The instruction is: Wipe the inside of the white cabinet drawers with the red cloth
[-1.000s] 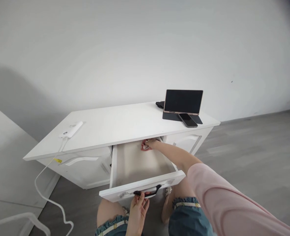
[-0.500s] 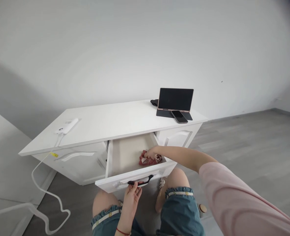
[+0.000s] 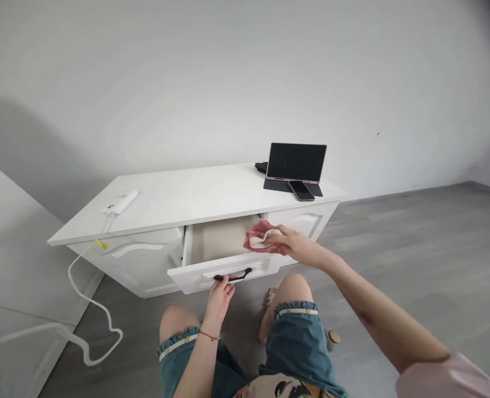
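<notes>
My right hand [image 3: 295, 243] is closed on a crumpled red-and-white cloth [image 3: 260, 229], held up over the right end of a pulled-out drawer [image 3: 224, 271]. Its exact kind I cannot make out. With fingers hooked at the left part of the black drawer handle [image 3: 243, 274], my left hand [image 3: 222, 298] grips it from below. The drawer's pale bottom [image 3: 220, 240] shows to the left of the cloth. Part of the drawer's right side is hidden behind the cloth and my right hand.
On the white cabinet [image 3: 187, 193] a tablet [image 3: 297, 162] stands on its cover, with a phone [image 3: 301, 190] in front and a black item [image 3: 261, 167] behind. A white adapter [image 3: 120, 203] lies left, its cable [image 3: 104, 309] hanging down. A lidded jar [image 3: 333, 338] stands on the floor.
My right hand has lifted the cloth up out of the drawer and to the right. The drawer has slid inward somewhat, with my left hand still at its handle.
</notes>
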Demonstrator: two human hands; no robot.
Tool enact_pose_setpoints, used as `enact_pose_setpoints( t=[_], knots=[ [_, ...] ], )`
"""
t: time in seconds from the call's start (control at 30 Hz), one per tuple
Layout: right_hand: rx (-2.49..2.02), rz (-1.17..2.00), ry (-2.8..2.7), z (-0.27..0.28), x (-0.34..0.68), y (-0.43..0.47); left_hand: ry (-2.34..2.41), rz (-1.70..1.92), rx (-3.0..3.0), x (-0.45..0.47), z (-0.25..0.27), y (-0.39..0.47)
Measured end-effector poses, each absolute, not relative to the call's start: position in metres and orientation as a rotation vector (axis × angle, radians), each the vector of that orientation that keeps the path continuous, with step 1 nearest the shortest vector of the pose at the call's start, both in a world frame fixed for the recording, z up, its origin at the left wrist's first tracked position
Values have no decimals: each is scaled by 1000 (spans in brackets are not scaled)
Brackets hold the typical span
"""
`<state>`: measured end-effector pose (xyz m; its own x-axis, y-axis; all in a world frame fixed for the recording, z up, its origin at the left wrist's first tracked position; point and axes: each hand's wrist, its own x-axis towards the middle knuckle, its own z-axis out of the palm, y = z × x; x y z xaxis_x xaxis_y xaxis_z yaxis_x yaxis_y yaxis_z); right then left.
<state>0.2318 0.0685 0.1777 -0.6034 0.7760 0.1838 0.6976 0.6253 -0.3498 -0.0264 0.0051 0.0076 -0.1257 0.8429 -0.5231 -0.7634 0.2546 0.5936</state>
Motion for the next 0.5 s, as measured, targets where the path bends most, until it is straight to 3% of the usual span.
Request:
enact_pose_setpoints(
  t=[0.23,0.5],
  knots=[
    [-1489,-50,-1972,73,197,27,1003,1444,103,-22,2,16],
    [-1428,-32,-2019,58,84,25,1079,1600,267,-3,-4,14]
  ],
)
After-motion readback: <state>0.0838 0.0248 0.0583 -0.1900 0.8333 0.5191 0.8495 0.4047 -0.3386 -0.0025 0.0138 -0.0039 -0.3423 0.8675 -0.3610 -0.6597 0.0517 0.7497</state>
